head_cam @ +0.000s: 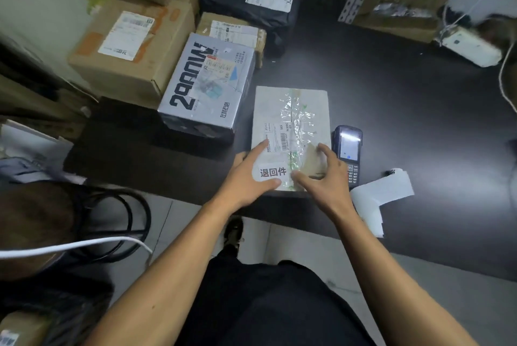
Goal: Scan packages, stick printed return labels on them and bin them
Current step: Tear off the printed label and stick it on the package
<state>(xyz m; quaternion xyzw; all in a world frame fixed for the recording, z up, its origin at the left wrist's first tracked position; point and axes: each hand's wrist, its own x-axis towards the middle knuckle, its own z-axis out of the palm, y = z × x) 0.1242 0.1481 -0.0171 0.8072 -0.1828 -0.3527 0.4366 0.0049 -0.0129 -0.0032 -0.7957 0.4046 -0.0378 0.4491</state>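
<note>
While my two hands lie on the near end of the white parcel (291, 121), its near edge sits just at the front edge of the dark table (391, 88). My left hand (246, 177) rests flat on the parcel, fingers straight and spread; the forefinger reaches up to the barcode label (275, 137) and the thumb lies under the white return label (272, 172) with its red characters. That label sits on the parcel between my two thumbs. My right hand (326, 175) is over the right near corner, fingers spread and lightly bent, thumb tip just beside the return label; whether those fingers press the crinkled clear tape (298, 121) I cannot tell.

Bare tabletop stretches beyond and to the right of my fingertips. Just right of my right hand lies the handheld scanner (348, 149), screen lit, touching or nearly touching the parcel's side. Further right, a curl of white label paper (377, 200) hangs over the table edge.

Left of my left forefinger stands a silver box (207, 85), close to the parcel's far left corner. Behind it are brown cartons (131, 49) with shipping labels and a black bag (251, 1) with a white label. Below my left arm, off the table, black cable (123, 222) loops on the floor.
</note>
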